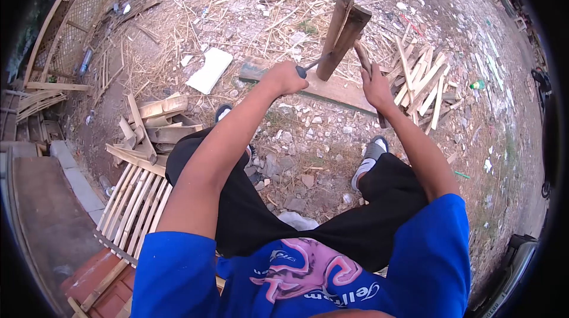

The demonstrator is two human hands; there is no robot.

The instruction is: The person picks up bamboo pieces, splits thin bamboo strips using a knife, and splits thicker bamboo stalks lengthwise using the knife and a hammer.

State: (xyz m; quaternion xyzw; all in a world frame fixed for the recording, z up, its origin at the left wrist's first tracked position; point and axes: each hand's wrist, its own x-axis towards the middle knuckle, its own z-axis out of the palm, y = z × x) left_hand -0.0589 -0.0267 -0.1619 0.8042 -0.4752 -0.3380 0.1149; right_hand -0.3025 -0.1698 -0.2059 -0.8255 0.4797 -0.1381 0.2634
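Observation:
My left hand point(287, 79) is closed around a dark-handled tool point(302, 72) with a thin blade or shaft, whose far end reaches the side of a weathered piece of wood point(339, 36). That piece stands upright, leaning a little, above a long plank point(329, 90) on the ground, with a gap running down between its two halves. In my right hand point(377, 89) is a brown, stick-like tool point(363, 57). Its upper end is close to the wood's right side, and its lower end sticks out below my fist. Whether it has a head I cannot tell.
Split wood strips point(425, 78) lie piled at the right, and more wood scraps point(160, 122) at the left beside a slatted wooden frame point(133, 205). A white slab point(210, 70) rests on the rubble-strewn ground. A lattice panel point(77, 16) leans at upper left.

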